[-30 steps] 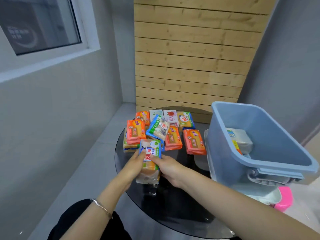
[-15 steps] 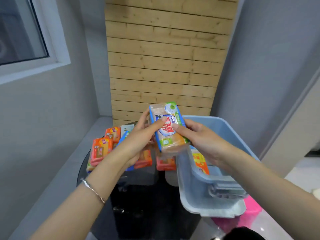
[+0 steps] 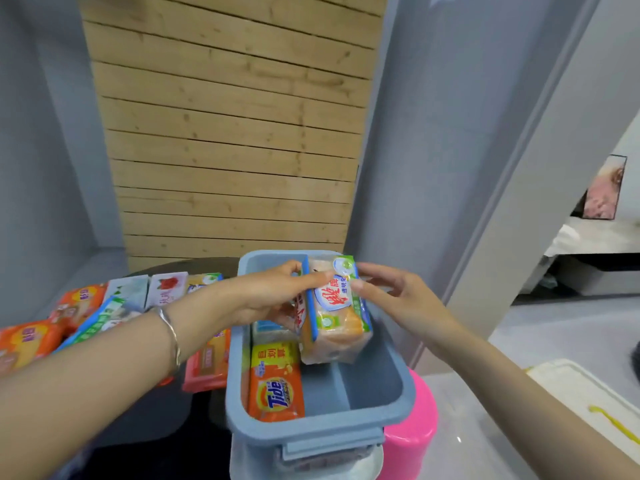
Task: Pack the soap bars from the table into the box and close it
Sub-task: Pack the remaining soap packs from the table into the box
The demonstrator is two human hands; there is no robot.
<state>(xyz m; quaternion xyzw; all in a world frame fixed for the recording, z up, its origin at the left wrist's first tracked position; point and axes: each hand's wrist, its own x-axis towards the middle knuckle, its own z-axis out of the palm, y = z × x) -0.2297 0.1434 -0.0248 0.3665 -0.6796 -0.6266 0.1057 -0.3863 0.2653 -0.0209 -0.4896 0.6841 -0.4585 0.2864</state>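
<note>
A blue-grey plastic box point(image 3: 394, 400) stands at the table's right edge. Inside lies an orange Tide soap bar point(image 3: 277, 393) along the left wall, with other bars behind it. My left hand point(image 3: 273, 292) grips a clear pack of tan soap bars with a blue, green and white label point(image 3: 334, 317), held tilted over the box's inside. My right hand point(image 3: 391, 299) has its fingers spread, with the fingertips touching the pack's top right edge. Several wrapped soap bars point(image 3: 79, 303) in orange, white and green lie on the dark table at the left.
A pink stool point(image 3: 412, 424) stands right of the box. The box's whitish lid point(image 3: 360, 462) lies under the box's near end. A white board point(image 3: 588, 393) lies at the far right. A wooden slat wall point(image 3: 235, 133) rises behind the table.
Both hands lifted the soap pack from the table and carried it right, over the box. The right hand's fingers have spread off the pack, and the view swung right.
</note>
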